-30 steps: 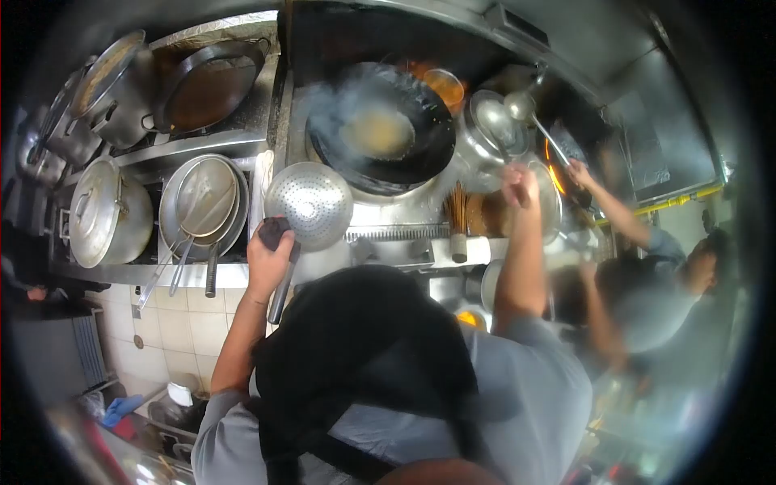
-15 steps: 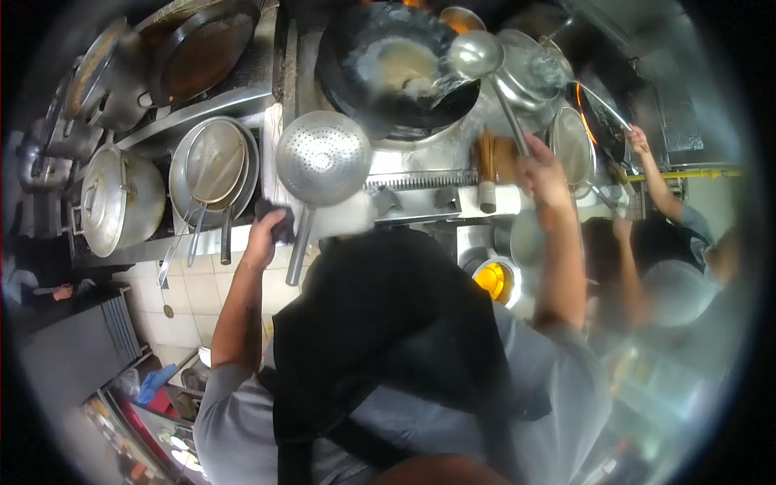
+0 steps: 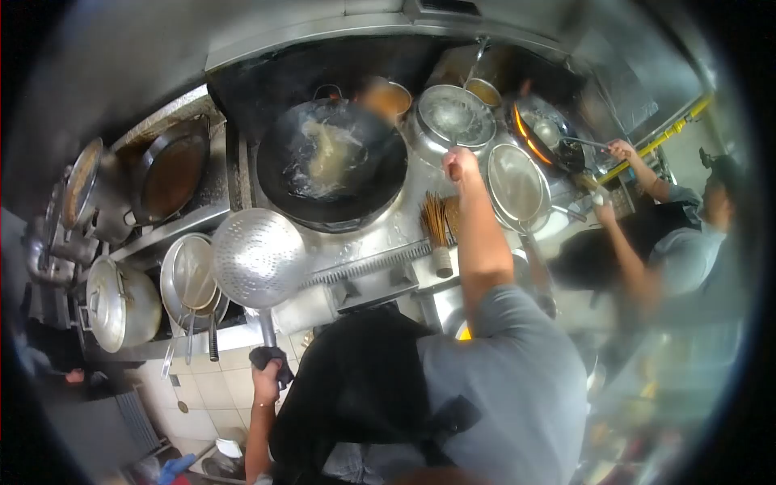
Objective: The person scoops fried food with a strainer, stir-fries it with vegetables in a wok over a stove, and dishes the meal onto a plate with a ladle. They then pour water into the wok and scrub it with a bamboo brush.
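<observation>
My left hand [image 3: 266, 381] is closed around a dark cloth [image 3: 272, 364], which covers the lower handle of a perforated skimmer [image 3: 259, 257]. The skimmer's round bowl lies over the stove's front edge, left of the wok. Reaching forward, my right hand [image 3: 461, 162] grips a ladle whose handle is foreshortened; its head dips into the round metal pot [image 3: 457, 113] of liquid at the back. A large black wok [image 3: 271, 182] sits left of that hand, with pale, cloudy liquid bubbling inside.
A bamboo brush [image 3: 437, 234] and a mesh strainer [image 3: 517, 186] are near my right forearm. To the right, a co-worker [image 3: 675, 234] handles another wok [image 3: 529, 113] beside flames. Strainers [image 3: 195, 273], a lidded pot [image 3: 121, 303] and pans [image 3: 171, 171] stand left.
The view has shifted. My right hand has brought the ladle from beside the wok to the back pot. My left hand, earlier beside the skimmer with the cloth, now grips its handle.
</observation>
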The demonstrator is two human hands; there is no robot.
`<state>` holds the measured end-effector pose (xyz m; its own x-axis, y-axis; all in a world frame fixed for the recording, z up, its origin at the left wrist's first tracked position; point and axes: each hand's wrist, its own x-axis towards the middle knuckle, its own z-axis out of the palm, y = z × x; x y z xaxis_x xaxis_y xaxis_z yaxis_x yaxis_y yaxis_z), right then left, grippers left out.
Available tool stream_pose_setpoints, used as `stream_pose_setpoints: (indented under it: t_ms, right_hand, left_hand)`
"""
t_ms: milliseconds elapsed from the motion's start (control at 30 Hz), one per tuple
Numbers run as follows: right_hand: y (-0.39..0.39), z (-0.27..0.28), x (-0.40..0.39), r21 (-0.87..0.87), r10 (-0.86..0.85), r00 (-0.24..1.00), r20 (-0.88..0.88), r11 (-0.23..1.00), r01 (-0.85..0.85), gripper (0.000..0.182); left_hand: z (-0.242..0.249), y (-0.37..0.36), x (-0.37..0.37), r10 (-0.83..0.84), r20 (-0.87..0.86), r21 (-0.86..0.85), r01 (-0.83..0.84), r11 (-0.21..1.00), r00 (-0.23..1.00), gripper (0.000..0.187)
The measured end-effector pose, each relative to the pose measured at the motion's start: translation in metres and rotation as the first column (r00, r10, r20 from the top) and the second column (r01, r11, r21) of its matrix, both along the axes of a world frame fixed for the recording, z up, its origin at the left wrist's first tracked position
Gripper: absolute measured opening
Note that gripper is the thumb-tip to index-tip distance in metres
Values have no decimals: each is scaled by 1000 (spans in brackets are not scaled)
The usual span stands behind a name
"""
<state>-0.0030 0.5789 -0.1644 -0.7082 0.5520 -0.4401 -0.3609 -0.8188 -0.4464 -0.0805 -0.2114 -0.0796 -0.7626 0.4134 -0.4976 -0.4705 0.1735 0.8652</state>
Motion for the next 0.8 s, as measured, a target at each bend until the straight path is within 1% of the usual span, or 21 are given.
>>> stream_pose_setpoints:
  t_ms: [33,67,100,133,167,233,300,333,367,433,500,533,567,600,633,667,700,733,767,800]
  right_hand:
    - [-24,31,6,-19,-30,1000,-4,999,30,1]
    - [-54,70,11,-37,-60,998,-8,998,60,8]
    - [-87,112,15,-55,-90,996,-12,994,89,16]
    - [-104,134,23,-104,-63,998,5,993,63,14]
    - [-117,149,32,-111,-63,998,-3,992,63,14]
    - [-143,175,43,13,47,998,-52,999,-47,11]
    - [-174,213,48,101,88,996,21,991,-90,9]
    - [-182,217,48,130,125,992,33,983,-128,8]
    - [-194,225,47,117,176,984,12,977,-176,14]
    - [-207,218,40,154,276,961,-8,950,-271,26]
    - [-242,227,30,168,203,974,96,961,-217,26]
    - [-241,212,25,217,302,946,114,922,-321,64]
    - [-261,221,27,292,332,904,268,867,-405,74]
    - [-264,202,29,428,303,863,404,771,-471,77]
    - [-268,170,31,531,248,813,527,651,-543,81]
    - [-275,142,44,532,245,816,524,654,-538,81]
    - [-281,116,62,860,-215,840,498,247,-446,79]
    - [-284,102,82,908,-384,841,381,-19,-419,78]
    - [-287,88,102,870,-557,803,211,-268,-414,77]
    - [-286,77,125,804,-588,667,458,-46,-593,79]
  left_hand:
    - [-1,-9,-5,-28,-83,-18,26,999,996,19]
    - [25,3,-7,3,-146,-12,-5,1000,989,17]
    - [52,16,-13,-26,-206,-26,21,999,978,13]
    - [79,32,-18,-60,-220,-5,61,998,974,9]
    - [99,48,-27,-95,-233,11,100,995,968,6]
    - [120,79,-52,-290,-227,-8,296,955,930,8]
    - [122,125,-65,-209,-294,-72,196,978,933,13]
    - [132,146,-76,-326,-208,-90,313,945,922,16]
    - [133,172,-82,-302,-183,-92,289,953,936,17]
    - [131,212,-99,-432,-88,-44,430,902,898,18]
    - [135,255,-105,-426,12,-5,426,905,905,24]
    - [134,272,-112,-465,33,16,465,885,885,24]
    - [131,287,-116,-503,53,40,501,864,863,24]
    - [129,301,-118,-510,57,36,509,860,858,24]
    - [130,306,-116,-514,58,32,513,858,856,24]
    - [132,311,-115,-525,23,-21,525,851,851,22]
    - [136,319,-116,-535,-16,-72,532,843,845,20]
    - [161,315,-106,-583,-54,-202,563,802,811,23]
    - [155,312,-106,-581,-47,-210,560,801,813,23]
    - [145,306,-106,-537,-154,-307,477,824,829,24]
